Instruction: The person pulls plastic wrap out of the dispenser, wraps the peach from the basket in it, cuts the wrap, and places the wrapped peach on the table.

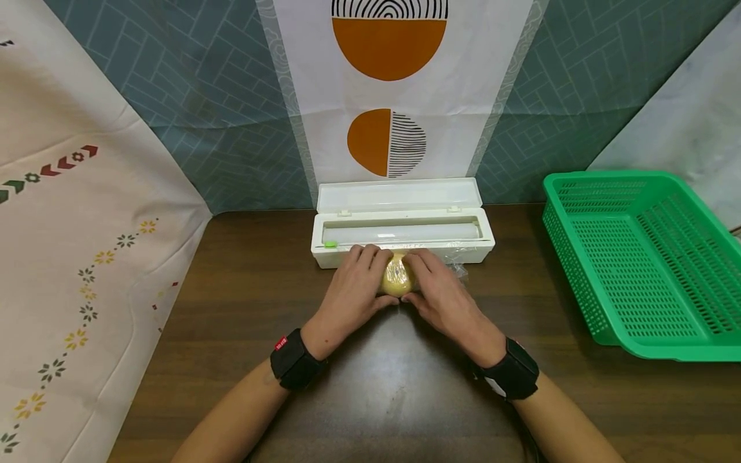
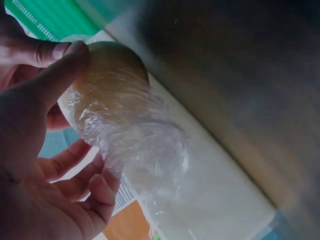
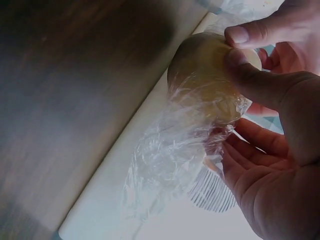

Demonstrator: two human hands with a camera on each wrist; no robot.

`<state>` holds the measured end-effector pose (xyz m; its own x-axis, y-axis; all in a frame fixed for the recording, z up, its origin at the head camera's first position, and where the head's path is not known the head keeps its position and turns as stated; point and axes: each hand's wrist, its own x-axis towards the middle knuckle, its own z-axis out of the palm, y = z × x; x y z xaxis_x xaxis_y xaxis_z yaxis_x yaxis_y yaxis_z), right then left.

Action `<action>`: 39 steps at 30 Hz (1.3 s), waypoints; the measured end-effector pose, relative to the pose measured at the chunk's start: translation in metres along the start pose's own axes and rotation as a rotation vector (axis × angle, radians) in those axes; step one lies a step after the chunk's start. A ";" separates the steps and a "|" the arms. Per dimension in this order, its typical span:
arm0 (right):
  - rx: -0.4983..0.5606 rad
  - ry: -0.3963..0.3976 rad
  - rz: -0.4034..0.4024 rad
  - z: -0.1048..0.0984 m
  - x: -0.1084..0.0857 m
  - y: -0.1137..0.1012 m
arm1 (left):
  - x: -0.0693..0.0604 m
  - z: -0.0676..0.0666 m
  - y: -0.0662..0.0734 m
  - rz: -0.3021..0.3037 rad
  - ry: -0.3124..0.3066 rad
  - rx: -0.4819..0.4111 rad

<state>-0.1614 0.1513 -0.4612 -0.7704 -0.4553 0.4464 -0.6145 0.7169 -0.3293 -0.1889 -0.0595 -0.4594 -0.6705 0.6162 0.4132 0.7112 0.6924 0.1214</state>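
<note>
A person's left hand (image 1: 356,283) and right hand (image 1: 442,292) grasp a rounded yellow item (image 1: 397,276) between them, fingers curled along its two sides and thumbs drawn close together on the side nearer the body. Clear plastic film (image 2: 145,142) covers much of the item and bunches beyond the thumbs in both wrist views; its folds and glare blur the surface beneath, and exactly what the item is cannot be told. Where the film ends is also hard to make out against the white dispenser box (image 1: 341,258) just past the fingertips, whose front edge the hands partly hide. The box's lid (image 1: 399,196) stands raised, a pale roll (image 1: 399,231) lies inside, and a small green tab (image 1: 330,244) sits ahead of the left fingers. Well to the right of the fingers, a green basket (image 1: 631,350) on the brown desk (image 1: 260,289) is cut off by the frame. Black bands (image 1: 298,360) circle both wrists; the forearms run out of view below. In the wrist views, several fingertips disappear behind item and film.
</note>
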 end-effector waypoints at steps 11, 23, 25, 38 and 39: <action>-0.039 -0.018 -0.023 -0.003 0.001 0.000 | 0.001 -0.002 -0.001 -0.011 0.015 -0.019; -0.005 -0.020 -0.029 -0.003 0.001 0.001 | 0.002 -0.003 -0.002 -0.022 -0.021 -0.036; 0.004 -0.021 -0.039 -0.003 0.002 0.002 | 0.002 -0.003 -0.002 -0.026 -0.020 -0.025; 0.023 -0.018 -0.028 -0.003 0.001 0.004 | 0.001 -0.002 -0.001 -0.012 -0.039 -0.031; 0.027 -0.015 -0.029 -0.003 0.001 0.005 | 0.001 -0.001 -0.001 -0.012 -0.039 -0.029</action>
<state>-0.1644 0.1558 -0.4596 -0.7548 -0.4837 0.4431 -0.6405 0.6892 -0.3387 -0.1902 -0.0599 -0.4578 -0.6865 0.6223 0.3761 0.7083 0.6892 0.1526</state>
